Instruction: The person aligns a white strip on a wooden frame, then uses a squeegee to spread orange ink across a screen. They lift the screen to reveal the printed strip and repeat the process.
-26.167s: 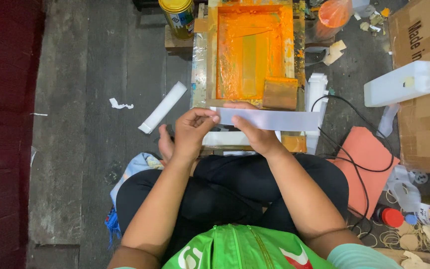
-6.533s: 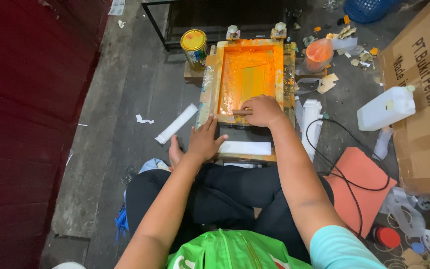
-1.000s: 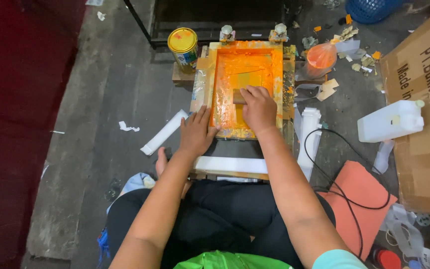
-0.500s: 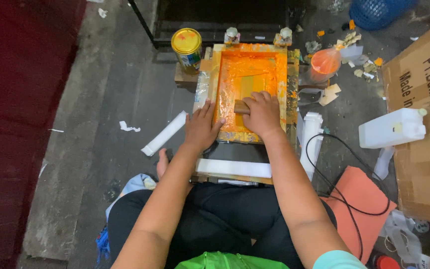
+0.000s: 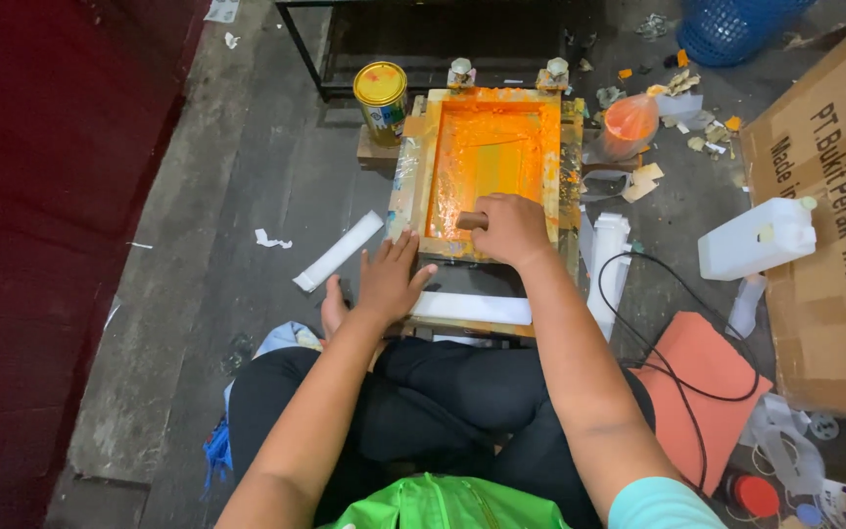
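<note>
Squeegee (image 5: 470, 220) has moved to the screen frame's (image 5: 421, 162) near edge; right hand (image 5: 513, 227) clamps its stiff, ink-slick handle; left hand (image 5: 391, 281), fingers apart, presses the frame's near-left corner.

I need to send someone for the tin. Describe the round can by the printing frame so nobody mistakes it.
Start at the orange-stained printing frame on the floor, where the right hand grips a wooden squeegee. Go to the frame's far left corner: the round can stands upright just beside it. It alone has a flat yellow lid and metal sides; the orange plastic cup sits on the opposite side.
</note>
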